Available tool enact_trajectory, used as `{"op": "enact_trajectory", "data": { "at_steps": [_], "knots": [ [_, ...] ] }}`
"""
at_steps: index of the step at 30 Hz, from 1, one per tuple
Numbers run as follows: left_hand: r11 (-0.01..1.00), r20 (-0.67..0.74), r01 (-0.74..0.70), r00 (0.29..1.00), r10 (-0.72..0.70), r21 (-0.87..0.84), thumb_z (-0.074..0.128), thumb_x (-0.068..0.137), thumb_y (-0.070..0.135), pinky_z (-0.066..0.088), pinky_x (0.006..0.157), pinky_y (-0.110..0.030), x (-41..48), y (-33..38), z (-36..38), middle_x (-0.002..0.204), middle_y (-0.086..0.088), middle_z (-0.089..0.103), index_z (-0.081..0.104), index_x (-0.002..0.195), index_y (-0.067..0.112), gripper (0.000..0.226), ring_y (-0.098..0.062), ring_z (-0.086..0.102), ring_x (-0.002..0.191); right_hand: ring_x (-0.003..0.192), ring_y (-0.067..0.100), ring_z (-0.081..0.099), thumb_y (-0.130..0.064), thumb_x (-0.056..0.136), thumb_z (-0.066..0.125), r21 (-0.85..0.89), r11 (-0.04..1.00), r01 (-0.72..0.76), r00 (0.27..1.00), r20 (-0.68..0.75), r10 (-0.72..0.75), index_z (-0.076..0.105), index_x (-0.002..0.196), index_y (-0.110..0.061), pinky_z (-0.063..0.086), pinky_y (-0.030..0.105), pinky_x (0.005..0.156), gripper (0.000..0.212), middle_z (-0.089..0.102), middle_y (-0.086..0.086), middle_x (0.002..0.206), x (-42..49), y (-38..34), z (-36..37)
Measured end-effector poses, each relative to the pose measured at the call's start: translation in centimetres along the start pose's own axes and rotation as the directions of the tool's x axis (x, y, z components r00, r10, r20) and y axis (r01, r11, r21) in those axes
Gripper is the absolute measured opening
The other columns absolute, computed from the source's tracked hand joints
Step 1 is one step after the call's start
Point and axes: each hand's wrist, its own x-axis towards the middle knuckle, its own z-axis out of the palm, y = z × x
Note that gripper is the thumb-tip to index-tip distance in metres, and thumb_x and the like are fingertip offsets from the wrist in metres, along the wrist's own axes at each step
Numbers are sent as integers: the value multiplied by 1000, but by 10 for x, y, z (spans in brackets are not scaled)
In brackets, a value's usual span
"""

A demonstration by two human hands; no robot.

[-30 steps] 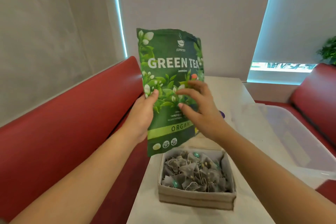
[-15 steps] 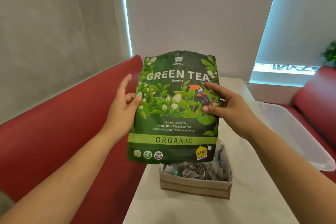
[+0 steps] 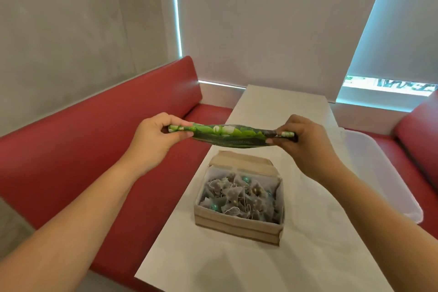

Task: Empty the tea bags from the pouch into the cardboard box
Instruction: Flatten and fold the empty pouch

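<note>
Head cam looks down at a green tea pouch (image 3: 231, 136) that's held up in the air, flattened and pretty much edge-on to the camera. Its visible length runs straight left to right, roughly level, with the middle bowing down a bit. Can't tell from this angle which edge is the opening.

Both hands have it: the left hand (image 3: 154, 135) pinches the left end between thumb and curled fingers, and the right hand (image 3: 305, 140) pinches the right end the same way. The pouch hangs over the far edge of the cardboard box (image 3: 237, 227), clear of it and not touching.

The box sits open on the white surface (image 3: 260, 265), with its long sides running left to right too and its far flap folded back. Inside there's a heap of grey mesh tea bags (image 3: 239, 197) with strings and little teal tags.

A red booth seat (image 3: 94, 140) runs along the left, and a clear plastic tub (image 3: 384, 173) sits off to the right of the box.
</note>
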Motion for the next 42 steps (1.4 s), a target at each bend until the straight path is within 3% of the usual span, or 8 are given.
{"op": "enact_trajectory", "data": {
  "at_steps": [6, 9, 13, 19, 24, 29, 35, 42],
  "knots": [
    [990, -117, -8, 993, 24, 142, 73, 78, 7, 36, 78, -7, -32, -1, -12, 85, 3, 51, 71, 83, 45, 38, 3, 50, 79, 77, 8, 43, 1, 80, 69, -88, 978, 190, 978, -72, -196, 74, 101, -15, 40, 16, 64, 27, 49, 0, 94, -15, -2, 10],
    [984, -130, 175, 977, -169, 36, 61, 87, 4, 44, 93, -27, -59, -14, -25, 102, 5, 54, 72, 95, 37, 36, -8, 53, 97, 86, 16, 52, 16, 75, 65, 35, 974, 222, 973, -80, -219, 73, 102, -13, 50, 25, 71, 41, 53, 8, 103, -25, -11, 37],
    [638, 66, 533, 793, -606, -556, 43, 91, 25, 53, 81, -41, -88, -33, -59, 122, -4, 57, 64, 109, 21, 28, -19, 60, 97, 87, 7, 51, 16, 71, 59, 203, 929, 311, 950, -69, -303, 73, 98, -6, 45, 13, 76, 38, 51, 6, 97, -42, -26, 79],
    [359, 117, 791, 471, -874, -496, 82, 64, 26, 60, 63, -35, -142, -110, -125, 128, -15, 59, 46, 135, 12, 81, -20, 69, 86, 85, 11, 53, 15, 69, 71, 369, 871, 325, 910, 128, -394, 73, 94, -5, 47, 19, 69, 33, 47, -5, 97, -73, -59, 148],
    [142, 249, 826, 322, -914, -545, 90, 50, 14, 61, 59, -33, -215, -146, -169, 86, -16, 75, 75, 82, 0, 39, -20, 73, 68, 89, 6, 50, 5, 81, 64, 469, 855, 221, 860, 320, -398, 71, 97, -6, 42, 15, 76, 21, 50, 2, 99, -97, -101, 218],
    [110, 48, 785, 174, -984, -609, 52, 84, 10, 61, 62, -37, -297, -193, -220, 87, -11, 75, 67, 102, 8, 23, -22, 73, 72, 107, 16, 54, -5, 86, 52, 501, 853, 145, 712, 546, -442, 64, 116, -2, 42, 20, 97, 32, 50, 12, 116, -146, -144, 299],
    [69, -110, 808, 5, -994, -585, 45, 95, 0, 55, 66, -34, -396, -264, -242, 92, -5, 66, 57, 99, 15, 20, -19, 61, 82, 121, 33, 45, -9, 81, 58, 367, 926, 84, 528, 772, -354, 45, 136, -15, 45, 42, 99, 56, 34, 14, 141, -227, -157, 395],
    [-37, -196, 765, -211, -958, -643, 46, 92, -3, 46, 61, -37, -476, -356, -191, 85, -9, 60, 51, 109, 10, 22, -22, 57, 73, 144, 37, 1, -26, 90, 55, -185, 964, 190, 370, 923, 105, 18, 148, -25, 17, 51, 115, 69, -1, 6, 158, -275, -105, 500]
  ]
}}
